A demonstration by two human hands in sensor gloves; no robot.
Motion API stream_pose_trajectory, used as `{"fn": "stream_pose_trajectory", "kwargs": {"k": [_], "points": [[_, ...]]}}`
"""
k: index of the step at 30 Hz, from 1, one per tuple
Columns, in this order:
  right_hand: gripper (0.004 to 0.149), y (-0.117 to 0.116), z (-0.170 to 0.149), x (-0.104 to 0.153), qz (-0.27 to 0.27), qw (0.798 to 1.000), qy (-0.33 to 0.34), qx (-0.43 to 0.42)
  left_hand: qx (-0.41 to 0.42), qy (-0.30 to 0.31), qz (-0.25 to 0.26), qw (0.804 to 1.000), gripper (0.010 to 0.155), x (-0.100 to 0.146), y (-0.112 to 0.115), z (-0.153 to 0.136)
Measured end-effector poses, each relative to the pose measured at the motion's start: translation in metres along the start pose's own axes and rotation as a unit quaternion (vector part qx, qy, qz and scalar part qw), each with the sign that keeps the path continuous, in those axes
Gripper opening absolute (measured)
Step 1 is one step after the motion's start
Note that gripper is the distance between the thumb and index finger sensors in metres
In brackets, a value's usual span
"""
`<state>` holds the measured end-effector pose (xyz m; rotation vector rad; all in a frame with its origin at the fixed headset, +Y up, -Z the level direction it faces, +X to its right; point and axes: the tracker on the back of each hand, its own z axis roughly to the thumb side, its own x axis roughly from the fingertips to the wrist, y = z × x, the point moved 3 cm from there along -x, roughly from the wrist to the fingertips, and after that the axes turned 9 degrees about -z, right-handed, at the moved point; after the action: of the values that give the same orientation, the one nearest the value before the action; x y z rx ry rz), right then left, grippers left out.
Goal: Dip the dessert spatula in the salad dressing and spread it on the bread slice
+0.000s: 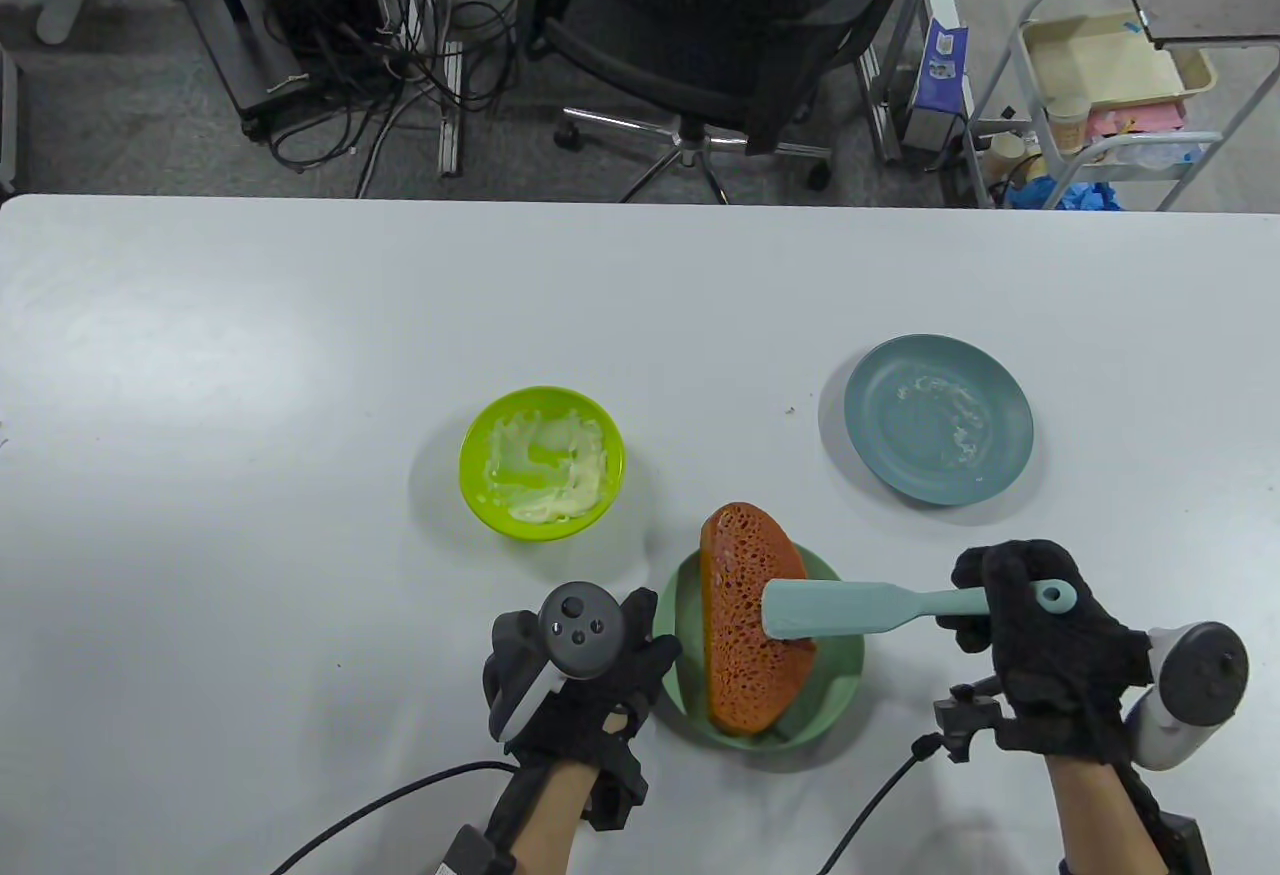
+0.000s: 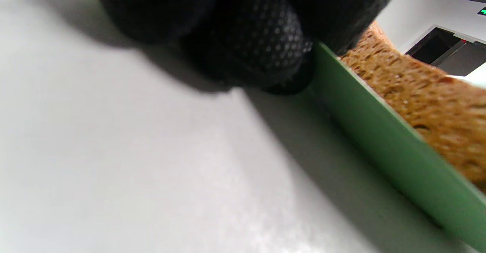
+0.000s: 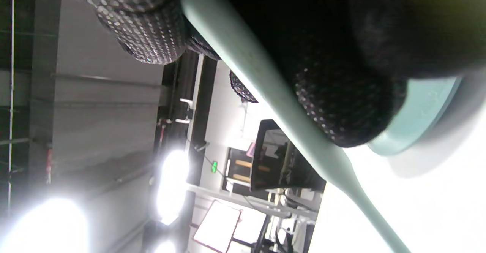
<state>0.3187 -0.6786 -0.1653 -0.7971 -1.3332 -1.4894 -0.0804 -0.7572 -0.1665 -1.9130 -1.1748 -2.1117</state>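
At the near edge of the desk [image 1: 250, 335], the right hand [image 1: 1050, 655] has its fingers [image 1: 985, 580] curled tight round the handle of the pale teal dessert spatula [image 1: 860, 607], whose flat blade reaches left over the bread slice [image 1: 745, 635]; from the table view it is hard to say whether the blade touches the crust or hangs just above it. In the right wrist view the handle [image 3: 265, 89] runs between gloved fingers [image 3: 341, 108], firmly held. The left hand [image 1: 570, 675] lies beside the green plate [image 1: 680, 615] that carries the bread, its fingers [image 1: 655, 660] fairly straight and against the plate's left rim; the left wrist view shows a gloved fingertip [image 2: 262, 51] pressed to the green rim [image 2: 379, 139], with the porous brown bread [image 2: 429, 105] rising behind it. The bread slice leans partly over the plate's far rim. Farther left stands a lime green bowl [image 1: 475, 475] with pale creamy salad dressing [image 1: 550, 495] smeared over its inside. To the right, well apart, sits a blue plate [image 1: 880, 385] with thin whitish smears [image 1: 950, 415] on it.
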Motion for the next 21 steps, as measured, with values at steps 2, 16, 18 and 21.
{"fn": "stream_pose_trajectory", "kwargs": {"k": [2,16,18,21], "points": [[0.036,0.005,-0.001,-0.002,-0.004,1.0,-0.005,-0.008,0.0,0.0,0.0,1.0,0.058,0.0,0.0,0.0],[0.038,0.013,-0.003,-0.003,-0.03,0.999,0.011,-0.029,0.001,0.0,-0.001,1.0,0.058,0.0,-0.001,0.0],[0.038,0.009,-0.004,-0.002,-0.025,0.999,0.012,-0.04,0.001,0.0,-0.001,1.0,0.058,0.0,-0.001,0.0],[0.04,0.001,-0.008,-0.001,-0.003,0.999,0.007,-0.04,0.001,0.0,-0.001,1.0,0.058,-0.001,-0.001,0.0]]}}
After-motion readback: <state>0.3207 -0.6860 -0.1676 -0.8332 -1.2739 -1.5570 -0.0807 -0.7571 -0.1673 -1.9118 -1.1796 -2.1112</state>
